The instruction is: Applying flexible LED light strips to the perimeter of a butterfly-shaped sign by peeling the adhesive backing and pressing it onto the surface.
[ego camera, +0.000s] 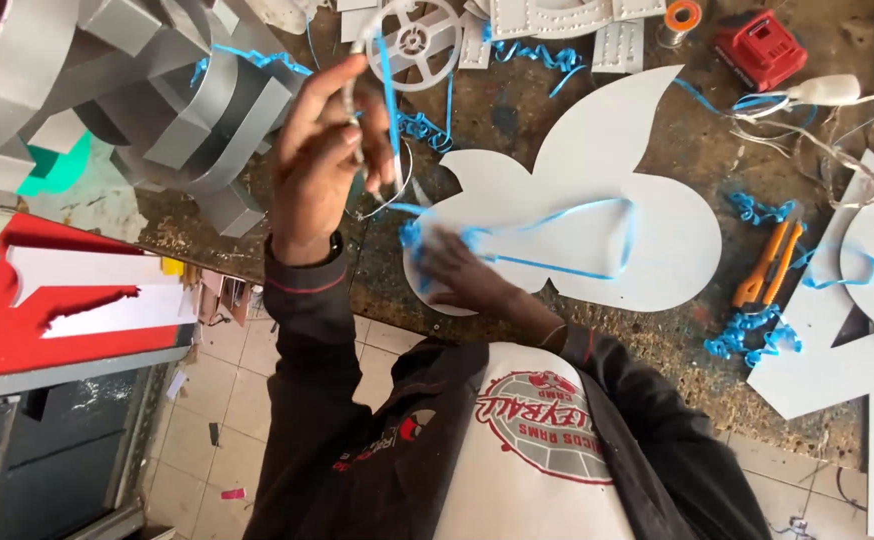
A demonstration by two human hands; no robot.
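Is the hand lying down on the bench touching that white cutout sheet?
Touching. The head view shows the right hand pressed flat on the white cutout sheet, beside the blue strip.

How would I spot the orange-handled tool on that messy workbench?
Start at the big white cut-out shape in the middle of the brown workbench. Just past its right edge lies the orange-handled tool, amid curls of blue strip. It is the only orange, long, two-handled thing there; the red block farther up is squat.
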